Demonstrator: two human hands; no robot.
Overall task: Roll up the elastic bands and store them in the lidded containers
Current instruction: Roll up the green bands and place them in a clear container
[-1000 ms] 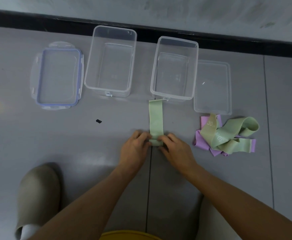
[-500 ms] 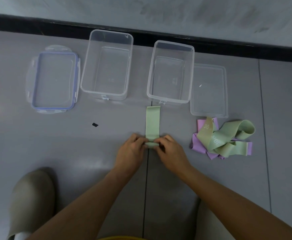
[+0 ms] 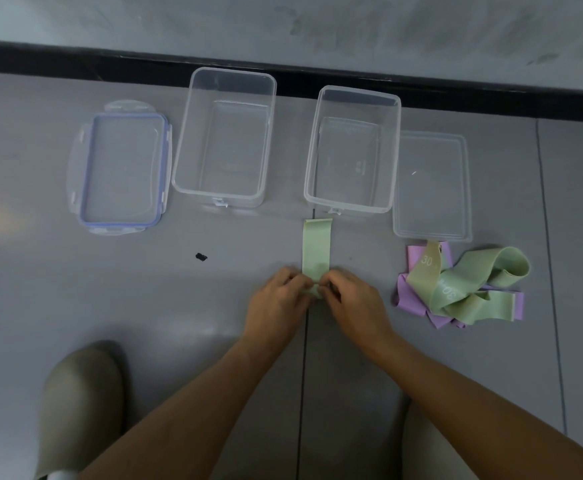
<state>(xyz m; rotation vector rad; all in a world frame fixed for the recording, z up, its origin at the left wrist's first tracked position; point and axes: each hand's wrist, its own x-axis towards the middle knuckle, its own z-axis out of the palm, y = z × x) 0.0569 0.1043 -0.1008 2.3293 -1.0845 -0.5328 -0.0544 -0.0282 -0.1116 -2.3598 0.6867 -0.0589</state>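
The left hand [image 3: 276,306] and right hand [image 3: 355,306] meet fingertip to fingertip, both pinching the near end of a green band [image 3: 316,247] into a small starting roll. The rest of the band lies flat on the floor [image 3: 144,306], running straight ahead of the hands to just short of an open box [image 3: 348,206]. The roll looks tight and springy, so a slack pinch could let it uncoil. Uneven pressure between the hands would likely skew it into a cone. More bands lie in a pile [image 3: 463,289] right of the right hand.
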